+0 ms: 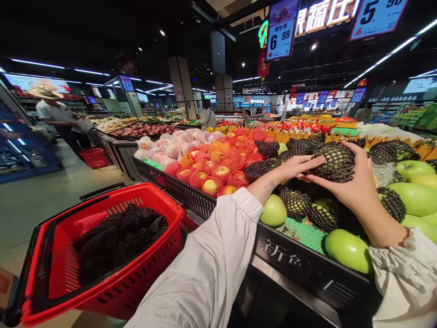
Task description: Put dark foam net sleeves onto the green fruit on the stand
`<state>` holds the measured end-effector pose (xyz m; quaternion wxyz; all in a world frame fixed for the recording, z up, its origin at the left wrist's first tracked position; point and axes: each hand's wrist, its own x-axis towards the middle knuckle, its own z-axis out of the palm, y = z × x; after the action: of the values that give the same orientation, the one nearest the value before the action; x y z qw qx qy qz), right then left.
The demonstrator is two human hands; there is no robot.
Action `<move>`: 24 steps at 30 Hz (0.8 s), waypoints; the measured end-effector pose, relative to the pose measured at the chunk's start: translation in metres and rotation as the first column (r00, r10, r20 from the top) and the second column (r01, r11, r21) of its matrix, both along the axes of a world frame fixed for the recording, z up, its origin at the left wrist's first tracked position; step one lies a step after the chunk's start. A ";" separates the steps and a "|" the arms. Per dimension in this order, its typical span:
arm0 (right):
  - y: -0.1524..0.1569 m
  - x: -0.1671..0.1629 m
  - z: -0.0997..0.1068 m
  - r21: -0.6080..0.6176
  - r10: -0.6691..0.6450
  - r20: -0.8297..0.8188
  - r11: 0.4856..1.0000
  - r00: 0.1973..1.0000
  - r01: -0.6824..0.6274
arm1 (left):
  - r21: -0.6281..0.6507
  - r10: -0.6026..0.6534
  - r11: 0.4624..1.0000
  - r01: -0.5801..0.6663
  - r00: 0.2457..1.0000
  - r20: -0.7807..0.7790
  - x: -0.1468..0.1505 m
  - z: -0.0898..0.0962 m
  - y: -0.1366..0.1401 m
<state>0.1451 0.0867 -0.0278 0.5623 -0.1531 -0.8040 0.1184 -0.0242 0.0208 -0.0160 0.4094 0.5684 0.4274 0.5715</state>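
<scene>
Between my two hands is a green apple in a black foam net (pixel 332 162), raised over the fruit display. My right hand (pixel 360 182) wraps around its right side and underside. From the left, my left hand (pixel 300 167) presses its fingers against the same fruit. Bare green apples (pixel 273 210) and others in black nets (pixel 295 203) lie below, on a green mesh liner (pixel 303 232) in a black crate (pixel 290 253). Red apples in pink nets (pixel 221 173) fill the section left of my left hand.
A red shopping basket (pixel 136 269) stands at lower left, with black foam nets (pixel 119 241) and a pink net inside. Pale wrapped fruit (pixel 175 148) sits at the crate's far left. A person in a hat (pixel 56 111) stands near another red basket (pixel 94 157). Price signs (pixel 282 34) hang overhead.
</scene>
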 end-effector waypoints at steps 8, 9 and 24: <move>0.013 -0.008 -0.009 -0.088 0.002 -0.131 0.996 0.991 -0.014 | 0.102 0.100 0.991 -0.083 0.980 -0.170 -0.009 -0.003 0.005; 0.013 -0.008 -0.008 -0.063 -0.002 -0.105 0.998 0.994 -0.005 | 0.120 0.088 0.990 -0.070 0.984 -0.156 -0.009 -0.004 0.006; 0.016 -0.003 -0.006 0.033 -0.074 -0.090 0.996 0.993 0.078 | 0.093 0.036 0.994 -0.050 0.988 0.151 0.007 0.009 0.003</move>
<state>0.1421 0.1027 -0.0338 0.6040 -0.1680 -0.7739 0.0891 -0.0167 0.0243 -0.0069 0.3999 0.5337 0.3797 0.6411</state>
